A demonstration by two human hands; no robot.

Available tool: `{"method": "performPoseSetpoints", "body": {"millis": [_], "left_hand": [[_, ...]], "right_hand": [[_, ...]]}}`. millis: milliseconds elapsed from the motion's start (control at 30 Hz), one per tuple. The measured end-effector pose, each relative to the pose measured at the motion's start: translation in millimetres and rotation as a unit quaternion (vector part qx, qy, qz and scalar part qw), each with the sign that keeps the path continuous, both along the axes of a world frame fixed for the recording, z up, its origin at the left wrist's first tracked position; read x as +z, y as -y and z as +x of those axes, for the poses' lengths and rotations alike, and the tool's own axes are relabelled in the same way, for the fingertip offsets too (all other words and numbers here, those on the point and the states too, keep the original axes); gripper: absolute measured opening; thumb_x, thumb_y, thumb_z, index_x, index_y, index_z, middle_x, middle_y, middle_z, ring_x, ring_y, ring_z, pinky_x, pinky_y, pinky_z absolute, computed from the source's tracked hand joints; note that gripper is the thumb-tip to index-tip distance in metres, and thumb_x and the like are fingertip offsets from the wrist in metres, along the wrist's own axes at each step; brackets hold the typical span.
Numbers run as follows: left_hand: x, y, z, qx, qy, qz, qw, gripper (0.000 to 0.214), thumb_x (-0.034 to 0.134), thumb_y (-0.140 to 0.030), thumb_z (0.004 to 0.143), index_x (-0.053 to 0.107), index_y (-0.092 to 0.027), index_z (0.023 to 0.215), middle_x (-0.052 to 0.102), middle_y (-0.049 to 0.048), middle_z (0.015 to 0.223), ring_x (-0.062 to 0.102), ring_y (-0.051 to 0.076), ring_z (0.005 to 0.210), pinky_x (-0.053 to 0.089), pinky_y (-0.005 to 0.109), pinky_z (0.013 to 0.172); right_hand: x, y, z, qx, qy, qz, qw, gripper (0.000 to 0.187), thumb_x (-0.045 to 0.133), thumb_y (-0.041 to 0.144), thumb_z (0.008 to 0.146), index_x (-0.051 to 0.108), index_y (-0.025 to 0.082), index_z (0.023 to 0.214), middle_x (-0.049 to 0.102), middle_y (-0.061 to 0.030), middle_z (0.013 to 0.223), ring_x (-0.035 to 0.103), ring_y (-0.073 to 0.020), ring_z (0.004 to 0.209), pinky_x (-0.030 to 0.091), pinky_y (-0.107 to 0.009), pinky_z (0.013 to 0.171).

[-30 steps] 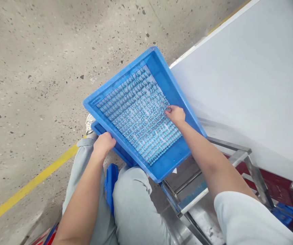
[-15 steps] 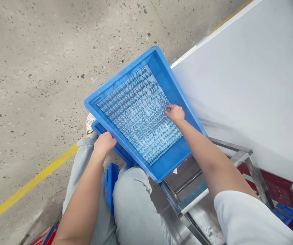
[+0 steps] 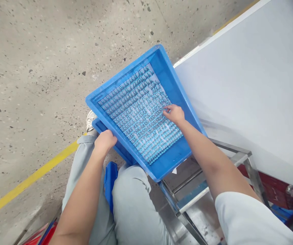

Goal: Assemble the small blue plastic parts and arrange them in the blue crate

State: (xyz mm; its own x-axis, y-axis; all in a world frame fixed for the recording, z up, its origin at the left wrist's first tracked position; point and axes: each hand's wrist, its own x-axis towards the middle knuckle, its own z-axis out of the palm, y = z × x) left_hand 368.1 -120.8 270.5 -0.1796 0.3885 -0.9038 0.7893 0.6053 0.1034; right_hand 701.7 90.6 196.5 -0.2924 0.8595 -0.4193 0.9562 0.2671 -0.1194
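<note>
A blue plastic tray lies tilted over my knees and a metal frame. Inside it, rows of small light-blue and silvery parts cover a pale sheet; they are too small to name. My left hand is wrapped round the tray's left rim, its fingertips hidden beneath. Over the right side of the rows, my right hand has thumb and fingers pinched together at the parts. Whether a part sits between those fingertips is too small to tell.
A second blue tray shows under the first. The metal frame stands at the right, beside a large white surface. Speckled floor with a yellow line spreads to the left. A red crate is at the lower right.
My right hand has shifted very slightly left over the rows, still pinched. My left hand keeps its hold on the rim. The view has moved a little.
</note>
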Motion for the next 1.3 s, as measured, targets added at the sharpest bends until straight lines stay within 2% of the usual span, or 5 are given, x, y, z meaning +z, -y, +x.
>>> {"method": "performPoseSetpoints", "body": {"millis": [233,800,900,1033,1300], "left_hand": [[2.6,-2,0,-0.004,0.001,-0.007,1.000,0.037,0.047,-0.026,0.084,0.071,-0.011,0.108,0.072,0.0220,0.116,0.071,0.031,0.106,0.055,0.034,0.086],[0.8,0,0,0.002,-0.001,-0.002,1.000,0.037,0.049,-0.027,0.083,0.072,-0.013,0.108,0.073,0.0211,0.115,0.071,0.030,0.106,0.055,0.033,0.086],[1.5,0,-1,0.001,-0.001,-0.003,1.000,0.036,0.049,-0.027,0.083,0.073,-0.014,0.108,0.073,0.0208,0.114,0.071,0.030,0.105,0.055,0.032,0.085],[2.0,-1,-1,0.004,0.002,-0.006,1.000,0.034,0.050,-0.026,0.084,0.073,-0.014,0.106,0.073,0.0205,0.114,0.071,0.031,0.106,0.055,0.032,0.084],[2.3,-2,-1,0.000,-0.001,-0.005,1.000,0.035,0.049,-0.025,0.082,0.073,-0.012,0.105,0.073,0.0216,0.114,0.071,0.032,0.105,0.055,0.034,0.085]], "right_hand": [[-1.2,-2,-11,-0.007,0.036,-0.030,0.999,0.031,0.062,0.036,0.086,0.077,0.024,0.110,0.075,-0.0042,0.104,0.067,-0.0222,0.101,0.051,-0.031,0.090],[3.6,-5,-21,-0.040,0.075,-0.043,0.995,0.031,0.061,0.043,0.086,0.080,0.027,0.103,0.077,-0.0061,0.098,0.071,-0.0260,0.097,0.054,-0.034,0.085],[3.6,-5,-20,-0.068,0.067,-0.020,0.995,0.031,0.060,0.041,0.085,0.080,0.027,0.104,0.077,-0.0060,0.097,0.071,-0.0266,0.096,0.054,-0.035,0.086],[2.1,-7,-20,-0.139,0.053,0.034,0.988,0.035,0.056,0.045,0.088,0.078,0.025,0.107,0.076,-0.0075,0.096,0.070,-0.0277,0.095,0.054,-0.038,0.087],[-11.4,-16,-29,-0.160,0.016,0.010,0.987,0.035,0.059,0.045,0.086,0.077,0.026,0.109,0.076,-0.0064,0.096,0.070,-0.0275,0.096,0.054,-0.039,0.088]]}}
